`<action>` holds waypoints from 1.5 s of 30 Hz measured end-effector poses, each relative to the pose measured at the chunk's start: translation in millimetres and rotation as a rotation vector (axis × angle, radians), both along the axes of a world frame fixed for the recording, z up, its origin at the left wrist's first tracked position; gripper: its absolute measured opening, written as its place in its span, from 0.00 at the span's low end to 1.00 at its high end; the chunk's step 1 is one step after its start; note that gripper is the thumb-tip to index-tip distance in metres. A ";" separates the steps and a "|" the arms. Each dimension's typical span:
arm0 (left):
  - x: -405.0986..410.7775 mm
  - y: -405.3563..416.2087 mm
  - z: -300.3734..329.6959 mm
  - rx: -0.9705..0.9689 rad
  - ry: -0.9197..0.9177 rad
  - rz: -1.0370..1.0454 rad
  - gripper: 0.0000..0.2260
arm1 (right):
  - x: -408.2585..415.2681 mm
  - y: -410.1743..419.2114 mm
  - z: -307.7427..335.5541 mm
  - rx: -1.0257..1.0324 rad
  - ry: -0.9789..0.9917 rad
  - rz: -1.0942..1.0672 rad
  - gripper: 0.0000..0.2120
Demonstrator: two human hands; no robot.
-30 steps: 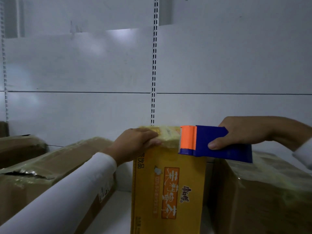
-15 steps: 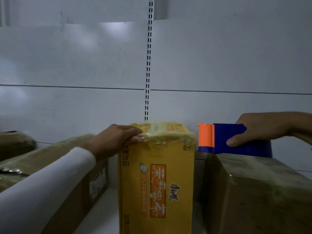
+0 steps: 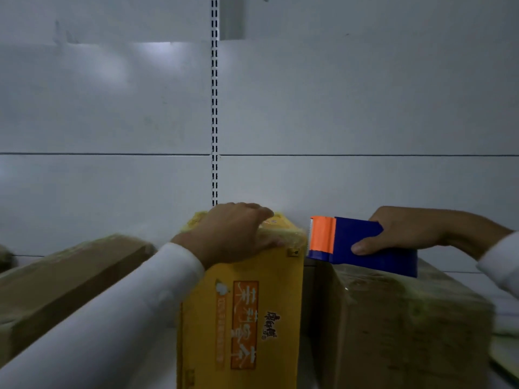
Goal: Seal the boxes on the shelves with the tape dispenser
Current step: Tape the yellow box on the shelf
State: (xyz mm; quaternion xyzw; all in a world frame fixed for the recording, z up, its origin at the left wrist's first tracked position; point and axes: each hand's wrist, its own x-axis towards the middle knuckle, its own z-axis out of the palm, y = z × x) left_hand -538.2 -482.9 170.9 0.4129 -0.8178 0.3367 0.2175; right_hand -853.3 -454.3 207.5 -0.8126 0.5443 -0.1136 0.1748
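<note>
Right hand (image 3: 410, 234) grips tape dispenser (image 3: 362, 245); left hand (image 3: 236, 234) presses flat on yellow box (image 3: 241, 318) before white shelf wall (image 3: 337, 108).

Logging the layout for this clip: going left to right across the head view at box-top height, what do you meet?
Brown box → left hand on the yellow box → tape dispenser → right hand, above the wrapped brown box.

place: stockroom | evidence: slotted shelf upright (image 3: 214, 108); taped cartons (image 3: 398, 318) on shelving
</note>
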 end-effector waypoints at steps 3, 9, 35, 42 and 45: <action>-24.8 -10.5 -12.6 0.061 -0.042 0.012 0.27 | -2.2 1.7 0.5 0.003 -0.007 0.005 0.30; 4.3 -16.2 -11.2 0.046 -0.025 -0.141 0.31 | -1.7 7.3 5.9 -0.003 -0.015 0.070 0.27; 0.2 3.6 -9.9 0.091 -0.012 -0.102 0.32 | 21.7 -2.1 -16.8 -0.554 0.521 -0.448 0.26; -46.1 9.4 -8.6 0.028 0.154 0.066 0.31 | 35.7 -0.5 -12.8 -0.717 0.394 -0.437 0.29; -68.8 9.4 -23.8 -0.025 0.232 0.149 0.29 | 28.7 6.4 -19.9 -0.723 0.389 -0.463 0.29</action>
